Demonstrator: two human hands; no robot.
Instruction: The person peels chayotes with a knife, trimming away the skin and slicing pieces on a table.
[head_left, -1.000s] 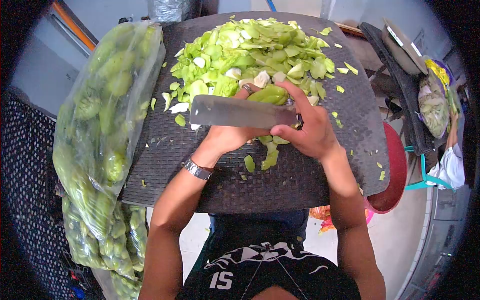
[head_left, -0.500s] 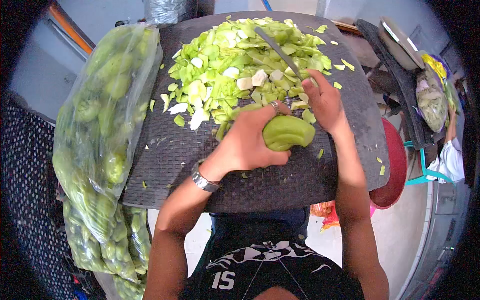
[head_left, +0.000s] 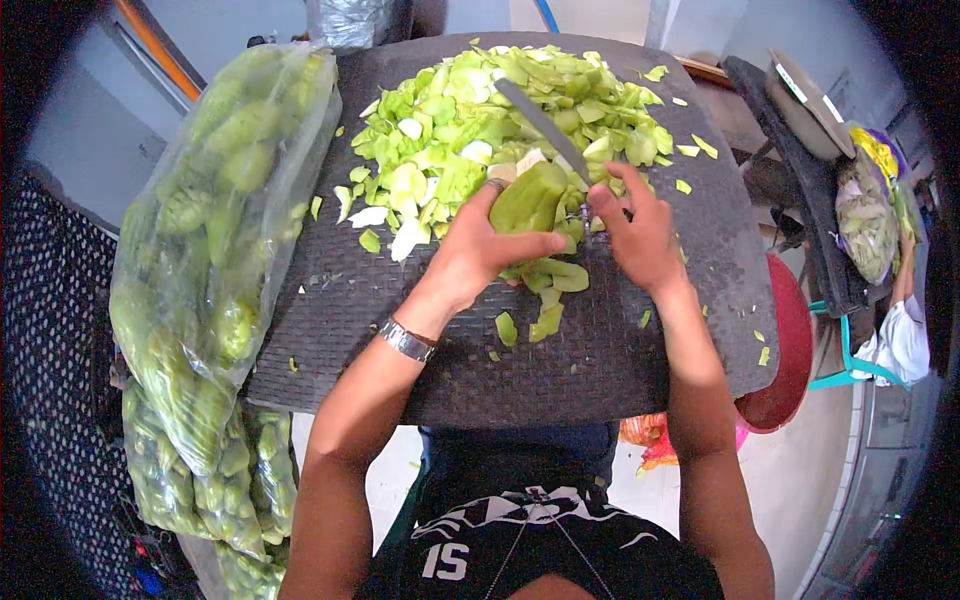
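Note:
My left hand (head_left: pixel 483 240) is wrapped round a green chayote (head_left: pixel 530 203), held upright above the near half of the dark woven table (head_left: pixel 420 370). Close on its right, my right hand (head_left: pixel 640 228) grips a knife (head_left: pixel 545 128) by the handle. The grey blade points up and to the left, over a wide heap of pale green slices (head_left: pixel 450 120). Under the chayote lie several loose green pieces (head_left: pixel 548 300), apart from the heap.
On the left, a long clear plastic bag (head_left: pixel 215 220) full of whole chayotes leans along the table. More filled bags (head_left: pixel 200 480) are below it. A red round container (head_left: pixel 785 350) and a turquoise stool (head_left: pixel 850 360) stand at the right, near another person's white sleeve (head_left: pixel 897 335).
The chayote has been turned from lying sideways to upright and moved slightly left and up. Loose green pieces now show beneath it. My right hand has shifted a little down with the knife.

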